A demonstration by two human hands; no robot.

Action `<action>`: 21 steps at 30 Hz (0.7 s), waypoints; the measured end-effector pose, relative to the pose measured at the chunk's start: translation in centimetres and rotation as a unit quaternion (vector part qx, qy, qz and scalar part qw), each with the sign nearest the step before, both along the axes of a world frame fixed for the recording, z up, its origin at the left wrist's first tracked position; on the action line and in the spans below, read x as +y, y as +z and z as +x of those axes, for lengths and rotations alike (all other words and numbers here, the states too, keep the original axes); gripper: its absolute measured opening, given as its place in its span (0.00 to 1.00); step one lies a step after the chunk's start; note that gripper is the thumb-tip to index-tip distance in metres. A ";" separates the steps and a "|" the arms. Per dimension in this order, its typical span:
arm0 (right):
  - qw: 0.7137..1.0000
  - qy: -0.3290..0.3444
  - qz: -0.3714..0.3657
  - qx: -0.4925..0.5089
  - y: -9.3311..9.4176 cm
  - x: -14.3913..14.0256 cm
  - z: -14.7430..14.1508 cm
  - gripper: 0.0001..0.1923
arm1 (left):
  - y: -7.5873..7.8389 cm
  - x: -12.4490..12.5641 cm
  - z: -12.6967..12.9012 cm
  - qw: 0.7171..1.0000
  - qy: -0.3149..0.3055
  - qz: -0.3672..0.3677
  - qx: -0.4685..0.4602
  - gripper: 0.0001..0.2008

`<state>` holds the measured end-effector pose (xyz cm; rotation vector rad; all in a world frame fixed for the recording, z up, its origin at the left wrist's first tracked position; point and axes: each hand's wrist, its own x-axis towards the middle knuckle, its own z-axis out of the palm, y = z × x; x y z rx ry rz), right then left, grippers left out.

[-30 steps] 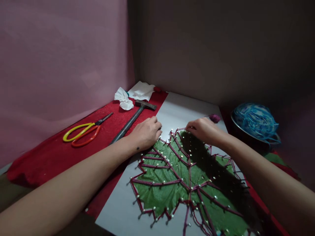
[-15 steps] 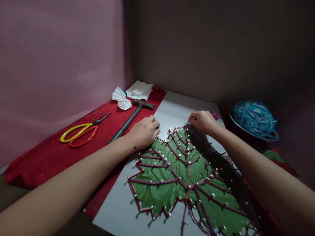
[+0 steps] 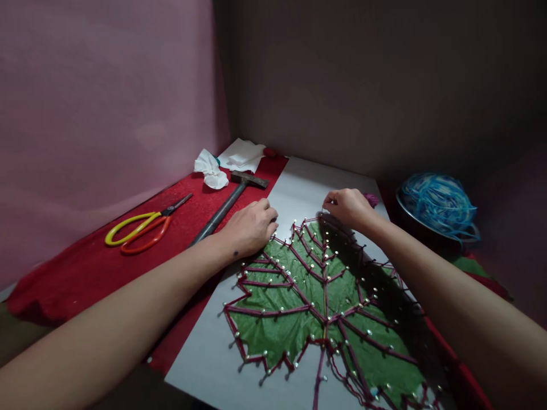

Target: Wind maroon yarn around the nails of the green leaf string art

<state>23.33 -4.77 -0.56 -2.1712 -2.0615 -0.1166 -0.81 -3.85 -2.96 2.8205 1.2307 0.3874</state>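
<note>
Two bare hands rest at the far end of a green leaf pinned on a white board. Small nails ring the leaf, and dark red yarn runs from nail to nail along its edge and veins. The near right corner of the leaf is cut off by the bottom of the picture, and the right arm throws a dark shadow over that side, so the nails there are hard to see.

The left hand lies curled on the board's left edge, just beside the leaf; its fingers are tucked under, so I cannot tell if its grip holds anything. The right hand pinches the yarn at the leaf's top tip. A small purple yarn ball peeks out behind that hand, mostly hidden.

On the red cloth to the left lie scissors with yellow and orange handles and a hammer. White crumpled tissue sits near the hammer's head. To the right, blue yarn fills a metal bowl in the dim corner.
</note>
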 end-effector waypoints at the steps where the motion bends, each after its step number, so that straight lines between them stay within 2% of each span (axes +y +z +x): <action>1: 1.000 0.004 0.000 -0.004 0.2 -0.2 -0.4 0.14 | 0.0 0.0 0.0 1.000 0.001 0.001 0.000 0.11; 6: 0.998 0.051 -0.015 -0.032 0.6 -2.5 -1.8 0.13 | 0.0 0.1 0.0 1.000 0.002 -0.003 -0.003 0.11; 10: 0.997 0.059 -0.014 -0.038 0.0 -4.1 -1.1 0.15 | -0.2 0.2 -0.1 1.000 -0.009 0.001 -0.006 0.11; 21: 0.996 0.072 -0.032 -0.033 -1.0 -4.4 0.0 0.19 | -0.1 0.2 -0.1 1.000 -0.008 0.001 -0.008 0.12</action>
